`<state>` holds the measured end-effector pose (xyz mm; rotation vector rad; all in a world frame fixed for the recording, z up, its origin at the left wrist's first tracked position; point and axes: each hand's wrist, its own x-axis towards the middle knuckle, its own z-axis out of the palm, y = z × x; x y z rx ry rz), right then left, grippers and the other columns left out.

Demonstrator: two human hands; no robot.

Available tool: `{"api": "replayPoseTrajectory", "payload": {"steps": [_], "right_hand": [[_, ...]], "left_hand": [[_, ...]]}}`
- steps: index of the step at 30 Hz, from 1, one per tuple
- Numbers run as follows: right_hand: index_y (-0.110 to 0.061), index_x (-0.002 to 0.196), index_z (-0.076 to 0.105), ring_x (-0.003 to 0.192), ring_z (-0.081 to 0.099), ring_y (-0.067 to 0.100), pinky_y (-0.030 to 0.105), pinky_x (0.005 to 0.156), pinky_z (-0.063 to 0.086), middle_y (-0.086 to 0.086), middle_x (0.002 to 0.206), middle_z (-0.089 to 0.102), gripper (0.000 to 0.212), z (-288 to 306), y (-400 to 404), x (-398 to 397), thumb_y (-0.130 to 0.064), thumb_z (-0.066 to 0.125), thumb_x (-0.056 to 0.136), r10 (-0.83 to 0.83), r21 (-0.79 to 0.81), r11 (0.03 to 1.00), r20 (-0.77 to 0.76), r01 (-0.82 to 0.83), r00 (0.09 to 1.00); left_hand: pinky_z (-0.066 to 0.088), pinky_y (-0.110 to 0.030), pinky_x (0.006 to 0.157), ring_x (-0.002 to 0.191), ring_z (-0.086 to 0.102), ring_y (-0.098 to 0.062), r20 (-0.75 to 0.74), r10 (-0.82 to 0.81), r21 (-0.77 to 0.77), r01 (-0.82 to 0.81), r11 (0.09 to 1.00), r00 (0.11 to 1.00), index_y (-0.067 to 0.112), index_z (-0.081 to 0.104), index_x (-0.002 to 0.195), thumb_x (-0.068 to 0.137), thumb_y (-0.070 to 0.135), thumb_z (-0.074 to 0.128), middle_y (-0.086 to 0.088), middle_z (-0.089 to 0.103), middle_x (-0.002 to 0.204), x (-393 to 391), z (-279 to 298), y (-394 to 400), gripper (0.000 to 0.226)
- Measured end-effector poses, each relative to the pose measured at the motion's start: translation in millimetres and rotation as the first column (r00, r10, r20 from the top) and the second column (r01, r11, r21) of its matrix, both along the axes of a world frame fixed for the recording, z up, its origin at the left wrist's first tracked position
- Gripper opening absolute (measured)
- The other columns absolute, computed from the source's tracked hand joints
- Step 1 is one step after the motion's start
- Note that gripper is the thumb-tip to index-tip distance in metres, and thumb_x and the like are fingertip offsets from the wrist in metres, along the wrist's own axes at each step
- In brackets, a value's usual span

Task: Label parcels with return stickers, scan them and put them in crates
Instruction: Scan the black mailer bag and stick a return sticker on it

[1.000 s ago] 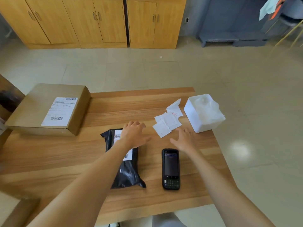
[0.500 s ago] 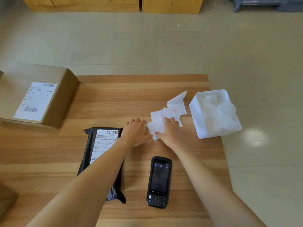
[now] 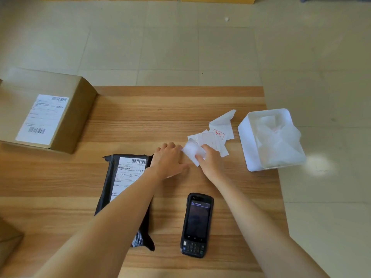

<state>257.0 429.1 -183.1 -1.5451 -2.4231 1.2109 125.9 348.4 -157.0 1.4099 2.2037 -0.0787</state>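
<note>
— Parcel [image 3: 128,189], black bag, lies mid-table; the left forearm hides much of its label.
— Hands?
— Right hand [image 3: 210,163] pinches a white sticker [image 3: 192,150]; left hand [image 3: 168,159] rests flat and spread beside it, holding nothing.
— Around?
— Scanner [image 3: 197,224] nearer, loose stickers [image 3: 216,137], white bin [image 3: 248,141], cardboard box [image 3: 76,117] cut off left.

The counter [image 3: 180,109] is smooth, matt wood-grain. The mailer bag [image 3: 108,181] is crinkled glossy black plastic, the box [image 3: 78,117] matt brown cardboard, the stickers [image 3: 220,135] thin white paper, the scanner [image 3: 197,223] glossy-screened black plastic.
</note>
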Motion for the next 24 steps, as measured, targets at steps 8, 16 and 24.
{"api": "replayPoseTrajectory", "payload": {"steps": [8,16,24], "right_hand": [[-0.016,0.065,0.034,0.066,0.046,0.016,0.028,0.059,0.031,0.000,0.068,0.045,0.035,39,4,8,-0.018,0.057,0.092,-0.116,-0.209,0.974,-0.144,0.084,0.983],[-0.012,0.065,0.039,0.059,0.057,0.006,0.024,0.059,0.032,0.000,0.067,0.044,0.036,100,-18,17,-0.025,0.059,0.092,-0.166,-0.258,0.961,-0.249,0.100,0.954],[-0.015,0.098,0.068,0.082,0.055,-0.004,0.010,0.069,0.041,-0.017,0.086,0.062,0.008,152,-54,16,-0.019,0.064,0.092,-0.276,-0.282,0.946,-0.453,0.158,0.848]], "left_hand": [[0.045,-0.033,0.090,0.110,0.055,-0.019,0.387,0.218,0.210,-0.316,0.925,0.896,0.016,0.048,0.134,0.084,0.034,0.071,0.000,0.057,0.123,-3,29,8,0.058],[0.045,-0.026,0.065,0.061,0.062,-0.009,0.693,0.206,0.260,-0.506,0.823,0.691,0.006,0.068,0.094,0.086,0.004,0.068,0.000,0.065,0.069,-22,85,-10,0.008],[0.056,-0.030,0.075,0.054,0.063,-0.002,0.709,0.136,0.289,-0.461,0.839,0.692,0.001,0.068,0.096,0.084,0.011,0.073,-0.009,0.067,0.076,-36,120,-53,0.016]]}}
